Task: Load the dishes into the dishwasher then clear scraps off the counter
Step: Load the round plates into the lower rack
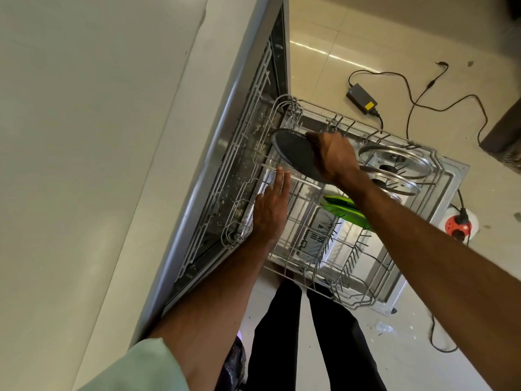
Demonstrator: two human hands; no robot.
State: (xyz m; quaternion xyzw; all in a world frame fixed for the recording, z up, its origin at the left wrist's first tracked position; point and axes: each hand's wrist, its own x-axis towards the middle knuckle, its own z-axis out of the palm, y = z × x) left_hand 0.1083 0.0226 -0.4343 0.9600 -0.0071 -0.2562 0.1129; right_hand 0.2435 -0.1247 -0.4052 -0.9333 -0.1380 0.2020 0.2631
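The dishwasher's lower wire rack [346,266] is pulled out over the open door [448,187]. My right hand [334,156] grips a dark grey plate [296,153] by its edge and holds it tilted over the rack's back left part. With straight fingers, my left hand [270,210] rests on the rack's left side, just below the plate. Two steel plates [394,162] stand in the rack's far right slots. A green plate [346,211] stands in the middle, partly hidden by my right forearm.
The pale counter [84,165] runs along the left, above the dishwasher's opening [253,153]. On the tiled floor lie a black power adapter [362,98] with its cable and a red and white socket [458,224]. My legs [310,340] stand before the rack.
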